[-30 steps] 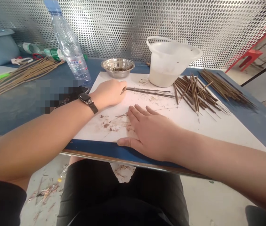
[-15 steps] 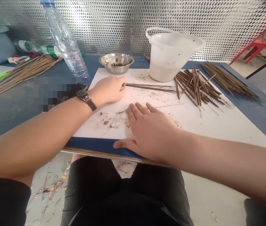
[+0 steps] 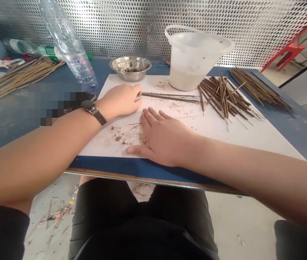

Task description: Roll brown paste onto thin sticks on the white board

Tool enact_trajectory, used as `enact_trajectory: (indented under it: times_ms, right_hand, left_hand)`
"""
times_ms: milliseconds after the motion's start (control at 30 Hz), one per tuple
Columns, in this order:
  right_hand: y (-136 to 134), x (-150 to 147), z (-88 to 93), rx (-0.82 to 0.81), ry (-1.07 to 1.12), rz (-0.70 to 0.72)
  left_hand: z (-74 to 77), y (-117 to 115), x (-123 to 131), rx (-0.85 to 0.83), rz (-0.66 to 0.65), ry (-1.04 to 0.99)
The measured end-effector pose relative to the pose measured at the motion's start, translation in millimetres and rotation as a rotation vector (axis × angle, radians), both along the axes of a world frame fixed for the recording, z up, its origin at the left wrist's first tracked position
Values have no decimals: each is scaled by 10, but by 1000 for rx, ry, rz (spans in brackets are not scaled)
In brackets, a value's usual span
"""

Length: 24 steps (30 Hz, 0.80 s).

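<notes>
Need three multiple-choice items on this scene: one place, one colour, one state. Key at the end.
1. Where is the steel bowl?
A) On the floor
B) At the far edge of the white sheet
C) Inside the plastic bucket

2. What colour is the tabletop?
A) Green
B) Red
C) Blue

3. How is the right hand placed?
A) Flat on the sheet, fingers spread
B) Clenched around sticks
C) Inside the bowl

1: B, the bowl sits where the sheet ends.
2: C, blue shows around the sheet.
3: A, it lies palm down, fingers apart.
</notes>
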State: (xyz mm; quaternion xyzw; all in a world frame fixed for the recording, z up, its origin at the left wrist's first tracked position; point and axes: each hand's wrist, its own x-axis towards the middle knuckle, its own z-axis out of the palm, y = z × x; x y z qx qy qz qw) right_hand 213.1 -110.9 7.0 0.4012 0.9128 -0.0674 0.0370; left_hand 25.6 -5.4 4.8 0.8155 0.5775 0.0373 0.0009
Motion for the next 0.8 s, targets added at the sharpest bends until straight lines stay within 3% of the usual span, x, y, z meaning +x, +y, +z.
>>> enact_trajectory:
  times_ms: [100,300,500,700,800]
  right_hand:
    - [93,22,35,-62,22,11]
    - [-45,166,48,-120,57,46]
    - [141,87,27,-94,73,25]
    - [-108,144,69,-96,1,48]
    - [-61,118,36,-67,36,50]
  left_hand:
    - [13,-14,0,-1,-1,-9]
    - [11,-15,-3,-2,-15,7]
    - [36,-38,15,-16,-7,34]
    - [61,-72,24,-18,-15,38]
    - [68,-77,26,-23,-17,46]
